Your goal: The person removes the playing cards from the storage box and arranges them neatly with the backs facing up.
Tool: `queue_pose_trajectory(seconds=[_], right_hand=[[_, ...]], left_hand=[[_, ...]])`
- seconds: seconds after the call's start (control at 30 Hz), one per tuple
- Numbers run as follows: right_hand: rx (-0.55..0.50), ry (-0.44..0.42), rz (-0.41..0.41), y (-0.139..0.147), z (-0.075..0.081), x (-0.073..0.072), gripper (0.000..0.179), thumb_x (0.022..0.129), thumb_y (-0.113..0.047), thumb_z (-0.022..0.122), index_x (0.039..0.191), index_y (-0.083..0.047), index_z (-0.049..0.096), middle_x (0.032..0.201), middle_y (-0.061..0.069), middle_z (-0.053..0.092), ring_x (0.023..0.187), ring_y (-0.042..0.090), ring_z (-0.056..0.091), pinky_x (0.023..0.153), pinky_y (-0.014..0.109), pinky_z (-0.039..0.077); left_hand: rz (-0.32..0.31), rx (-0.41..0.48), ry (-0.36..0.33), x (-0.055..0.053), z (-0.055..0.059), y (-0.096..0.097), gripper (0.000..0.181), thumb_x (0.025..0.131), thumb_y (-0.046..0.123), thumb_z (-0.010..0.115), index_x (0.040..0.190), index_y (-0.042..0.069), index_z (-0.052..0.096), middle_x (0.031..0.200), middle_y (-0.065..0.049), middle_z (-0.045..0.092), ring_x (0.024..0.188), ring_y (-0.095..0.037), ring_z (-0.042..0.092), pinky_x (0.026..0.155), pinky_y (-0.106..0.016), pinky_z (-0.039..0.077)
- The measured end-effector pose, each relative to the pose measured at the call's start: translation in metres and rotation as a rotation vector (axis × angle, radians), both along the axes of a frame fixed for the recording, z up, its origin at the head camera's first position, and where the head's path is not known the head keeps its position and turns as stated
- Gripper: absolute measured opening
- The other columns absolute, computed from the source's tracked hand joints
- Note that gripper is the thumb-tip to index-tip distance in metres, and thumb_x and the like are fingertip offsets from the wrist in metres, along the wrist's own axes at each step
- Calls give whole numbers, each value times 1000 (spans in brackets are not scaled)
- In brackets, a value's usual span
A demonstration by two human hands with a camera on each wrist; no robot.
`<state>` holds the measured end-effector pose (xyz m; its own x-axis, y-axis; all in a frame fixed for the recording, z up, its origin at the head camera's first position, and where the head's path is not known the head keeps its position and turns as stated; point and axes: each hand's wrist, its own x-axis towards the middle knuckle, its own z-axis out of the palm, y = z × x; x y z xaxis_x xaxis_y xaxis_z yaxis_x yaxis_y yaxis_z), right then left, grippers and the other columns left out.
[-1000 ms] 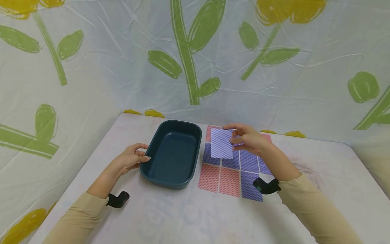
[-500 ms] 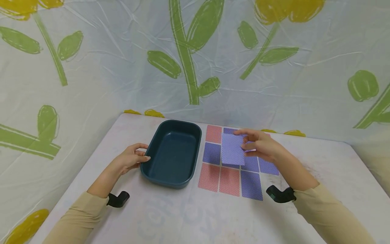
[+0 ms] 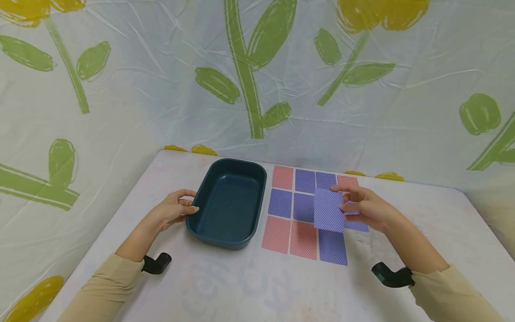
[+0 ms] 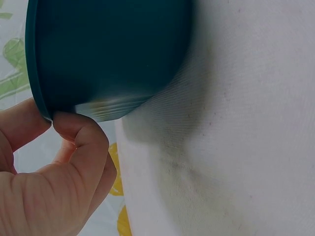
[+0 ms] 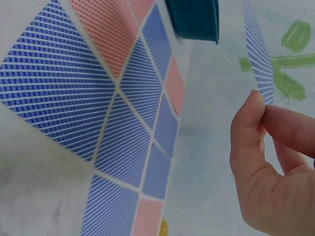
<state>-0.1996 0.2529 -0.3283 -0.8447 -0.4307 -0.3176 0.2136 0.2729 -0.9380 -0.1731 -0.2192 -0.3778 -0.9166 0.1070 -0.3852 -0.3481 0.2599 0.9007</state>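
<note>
In the head view, a dark teal plastic bin (image 3: 231, 203) stands on the table, and my left hand (image 3: 170, 211) pinches its left rim. The left wrist view shows the thumb and index finger (image 4: 78, 129) on the rim. My right hand (image 3: 368, 209) holds a blue-backed playing card (image 3: 328, 211) by its right edge, raised over the laid-out cards. In the right wrist view, this card (image 5: 259, 59) is seen nearly edge-on between thumb and fingers. Below lie rows of face-down cards, some red (image 3: 275, 235), others blue (image 3: 333, 250); the held card and right hand partly cover several.
A white table (image 3: 241, 290) with faint markings carries everything. Behind it hangs a sheet (image 3: 169, 89) printed with green leaves and yellow flowers. Black wrist cameras, left (image 3: 157, 264) and right (image 3: 392, 275), stick out from the sleeves.
My right hand has moved right and toward me with the blue-backed card, uncovering cards in the back rows. The left hand and the bin have stayed put.
</note>
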Motion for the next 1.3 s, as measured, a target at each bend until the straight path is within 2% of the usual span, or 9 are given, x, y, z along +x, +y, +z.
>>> queue_pose_trajectory(seconds=[0.3,0.67,0.87,1.3], right_hand=[[-53,-50,-7,23,-11,10,42,90,0,54,114,-33,61,95,4,41,88,14,50,73,29,48],[-6,-65,-12,40,-18,16,45,91,0,51,113,-38,59,95,4,43,91,13,49,74,29,48],[26,-83,-38,46,-22,18,44,90,-1,55,110,-39,60,95,5,41,88,13,48,73,29,47],[95,-119,-60,61,-37,27,51,89,5,50,108,-41,62,94,5,42,84,15,48,70,30,48]], left_hand=[[-9,-9,4,-1,-1,-1,51,88,4,61,132,-3,35,88,-6,48,74,-13,50,66,-27,43],[-6,-12,2,-1,-2,-1,52,88,4,61,132,-2,35,90,-7,47,75,-14,50,67,-27,44],[-8,-13,3,0,-1,-1,52,88,4,61,132,-2,35,90,-6,47,76,-14,49,67,-27,43],[-19,-8,1,-2,-2,-2,51,89,5,61,132,-2,35,90,-7,47,76,-14,49,68,-28,43]])
